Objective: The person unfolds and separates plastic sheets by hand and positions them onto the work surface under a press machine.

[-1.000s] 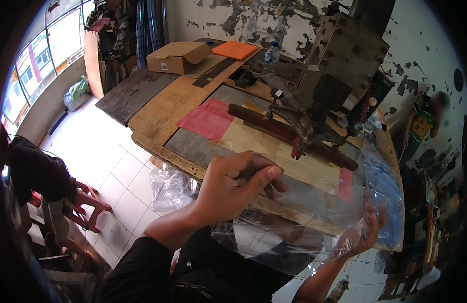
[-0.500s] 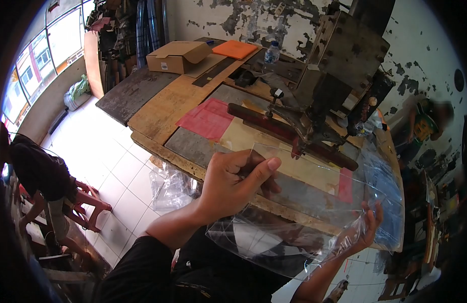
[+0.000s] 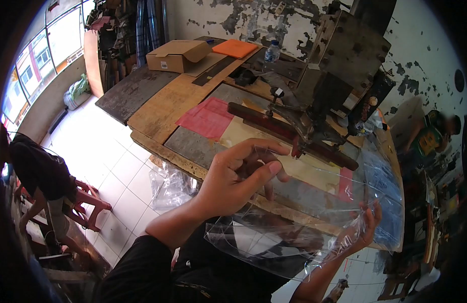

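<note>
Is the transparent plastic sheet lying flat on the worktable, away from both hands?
No, the transparent plastic sheet hangs in creases before the worktable, with the right hand holding it at one side.

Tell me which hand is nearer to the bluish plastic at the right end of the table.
Right. The right hand is close by the bluish plastic, at its left edge in this view; the left hand is much farther left.
</note>
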A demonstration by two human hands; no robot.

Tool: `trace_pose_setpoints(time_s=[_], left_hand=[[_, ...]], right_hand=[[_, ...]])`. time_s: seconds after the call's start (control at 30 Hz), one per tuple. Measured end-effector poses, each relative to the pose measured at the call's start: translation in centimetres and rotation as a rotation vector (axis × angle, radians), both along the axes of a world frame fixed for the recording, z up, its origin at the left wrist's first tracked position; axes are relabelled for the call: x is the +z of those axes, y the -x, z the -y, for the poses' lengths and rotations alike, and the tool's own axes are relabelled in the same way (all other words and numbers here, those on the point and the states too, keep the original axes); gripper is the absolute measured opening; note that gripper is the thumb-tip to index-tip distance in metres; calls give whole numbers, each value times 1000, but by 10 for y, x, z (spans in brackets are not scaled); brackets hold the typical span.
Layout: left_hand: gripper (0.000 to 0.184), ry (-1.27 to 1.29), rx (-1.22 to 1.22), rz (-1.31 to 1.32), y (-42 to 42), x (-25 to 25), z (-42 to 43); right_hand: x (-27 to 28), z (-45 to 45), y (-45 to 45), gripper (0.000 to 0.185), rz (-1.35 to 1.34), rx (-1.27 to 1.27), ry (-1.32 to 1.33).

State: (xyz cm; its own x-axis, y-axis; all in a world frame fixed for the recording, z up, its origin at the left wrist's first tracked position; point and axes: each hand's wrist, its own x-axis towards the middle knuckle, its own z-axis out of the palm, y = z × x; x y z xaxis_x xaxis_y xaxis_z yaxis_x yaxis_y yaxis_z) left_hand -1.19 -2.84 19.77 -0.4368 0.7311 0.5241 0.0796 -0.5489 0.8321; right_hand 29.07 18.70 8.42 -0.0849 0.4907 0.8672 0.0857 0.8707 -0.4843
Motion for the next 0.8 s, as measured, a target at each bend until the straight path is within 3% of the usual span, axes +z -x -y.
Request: trace_pose_setpoints(time_s=[0.4,0.5,0.53,0.57,0.6,0.7,0.8], left_hand=[[25,6,3,37,5,-6,0],[41,85,-36,0,13,-5,6],[54,64,1,-74,14,-5,8],[68,43,37,-147,15,-5,10],[68,42,34,-148,19,-9,11],[95,-21,-33,-448,30,-29,10],[101,20,125,-624,32,-39,11]], right_hand=[[-1,2,4,30,-80,78,57],[1,3,3,29,-117,149,83],[3,5,5,29,-116,147,84],[5,9,7,29,-131,86,117],[7,11,10,29,-148,25,148],[9,12,13,29,-211,28,177],[11,13,17,27,-248,17,187]])
